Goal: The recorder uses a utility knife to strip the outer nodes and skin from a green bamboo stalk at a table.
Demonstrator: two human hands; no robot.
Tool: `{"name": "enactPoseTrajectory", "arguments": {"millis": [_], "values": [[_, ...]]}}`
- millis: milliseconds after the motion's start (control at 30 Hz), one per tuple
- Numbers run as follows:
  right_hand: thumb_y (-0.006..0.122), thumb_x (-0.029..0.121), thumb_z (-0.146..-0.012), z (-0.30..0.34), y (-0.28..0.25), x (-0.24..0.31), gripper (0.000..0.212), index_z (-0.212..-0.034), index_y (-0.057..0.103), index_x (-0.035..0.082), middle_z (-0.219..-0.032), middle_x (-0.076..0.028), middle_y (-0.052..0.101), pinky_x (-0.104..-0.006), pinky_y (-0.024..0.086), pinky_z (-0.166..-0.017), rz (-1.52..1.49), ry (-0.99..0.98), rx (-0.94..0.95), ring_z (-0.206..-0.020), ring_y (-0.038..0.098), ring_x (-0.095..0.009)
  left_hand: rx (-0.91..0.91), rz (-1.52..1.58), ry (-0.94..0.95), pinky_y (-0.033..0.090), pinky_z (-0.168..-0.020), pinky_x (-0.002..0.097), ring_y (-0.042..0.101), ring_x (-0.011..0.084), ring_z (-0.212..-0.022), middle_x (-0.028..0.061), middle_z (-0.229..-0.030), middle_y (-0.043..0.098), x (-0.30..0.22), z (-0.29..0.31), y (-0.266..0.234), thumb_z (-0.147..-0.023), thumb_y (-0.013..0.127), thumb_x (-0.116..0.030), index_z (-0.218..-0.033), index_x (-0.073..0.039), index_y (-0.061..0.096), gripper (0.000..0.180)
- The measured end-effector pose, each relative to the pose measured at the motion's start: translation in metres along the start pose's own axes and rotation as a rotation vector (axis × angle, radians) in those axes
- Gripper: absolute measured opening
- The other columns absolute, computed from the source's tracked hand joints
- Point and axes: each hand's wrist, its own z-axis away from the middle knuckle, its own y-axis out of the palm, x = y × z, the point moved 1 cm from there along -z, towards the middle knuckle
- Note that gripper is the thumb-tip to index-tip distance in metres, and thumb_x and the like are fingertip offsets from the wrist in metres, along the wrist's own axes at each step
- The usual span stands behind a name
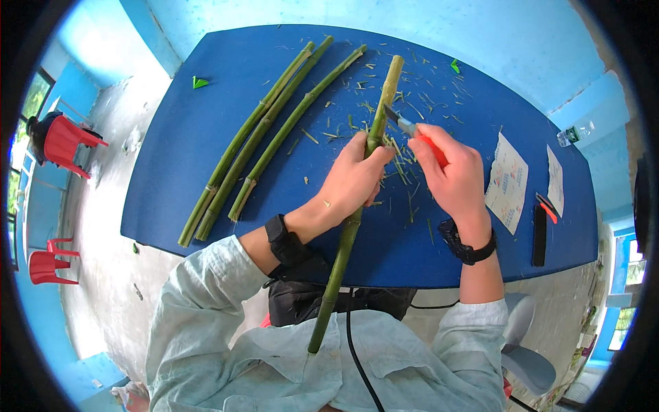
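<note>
A long green bamboo-like stalk (pixel 342 254) slants from my shirt front up across the table, its far end scraped to a pale yellow-green. My left hand (pixel 351 175) is wrapped round it near the middle. In my right hand (pixel 453 175) is a knife (pixel 406 126) with a red and grey handle. Its dark blade meets the right side of the stalk, just beyond my left hand. Thin green shavings (pixel 419 106) lie scattered round the far end. To the left, three more green stalks (pixel 295 132) lie side by side, unscraped and jointed.
The blue table (pixel 165 158) carries two printed paper sheets (pixel 506 182), a black strip (pixel 539 237) and a red-handled tool (pixel 548 208) on the right. A clear bottle (pixel 575 133) lies at the right edge. Red chairs (pixel 65 142) stand off left. A black cable (pixel 351 329) hangs down my front.
</note>
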Motion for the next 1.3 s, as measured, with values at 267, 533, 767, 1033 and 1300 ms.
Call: {"name": "enactPoseTrajectory", "arguments": {"millis": [267,533,767,1033,1300], "values": [[0.076,0.033,-0.105,0.005,-0.002,-0.004,0.030,-0.118,0.078,0.006,-0.083,-0.018,0.075,-0.0379,0.053,-0.059,-0.103,0.031,0.193,-0.067,0.073,-0.034,0.043,0.120,0.048,0.043,-0.045,0.0328,0.053,0.0138,-0.052,0.0060,-0.075,0.053,-0.002,0.005,0.004,-0.109,0.058,-0.019,-0.112,-0.008,0.042,0.020],[0.076,0.029,-0.105,0.005,-0.001,-0.005,0.028,-0.118,0.078,0.004,-0.086,-0.019,0.076,-0.0380,0.055,-0.061,-0.178,0.057,0.227,-0.072,0.076,-0.032,0.122,0.212,-0.001,0.039,-0.040,0.0311,0.045,0.0111,-0.048,0.0022,-0.076,0.046,-0.003,0.007,0.000,-0.114,0.055,-0.027,-0.110,-0.010,0.043,0.021],[0.077,0.029,-0.103,0.005,0.002,0.000,0.029,-0.118,0.078,0.004,-0.092,-0.020,0.078,-0.0395,0.058,-0.065,-0.129,0.024,0.194,-0.078,0.077,-0.037,0.091,0.068,0.030,0.040,-0.039,0.0299,0.046,0.0098,-0.046,0.0008,-0.075,0.048,-0.002,0.006,0.000,-0.118,0.052,-0.048,-0.105,-0.007,0.044,0.044],[0.080,0.034,-0.101,0.007,0.007,0.005,0.030,-0.116,0.079,0.009,-0.089,-0.016,0.078,-0.0415,0.057,-0.062,0.008,-0.017,0.115,-0.075,0.076,-0.037,0.014,-0.096,0.039,0.042,-0.040,0.0316,0.051,0.0112,-0.048,0.0025,-0.073,0.052,0.001,0.004,-0.002,-0.117,0.050,-0.052,-0.103,-0.005,0.049,0.050],[0.080,0.033,-0.100,0.008,0.010,0.009,0.026,-0.118,0.078,0.014,-0.084,-0.013,0.078,-0.0431,0.056,-0.059,0.142,-0.068,0.034,-0.073,0.075,-0.036,0.009,-0.051,0.013,0.039,-0.038,0.0302,0.047,0.0098,-0.046,-0.0004,-0.071,0.048,0.000,0.005,0.002,-0.117,0.048,-0.055,-0.101,-0.006,0.049,0.051]]}}
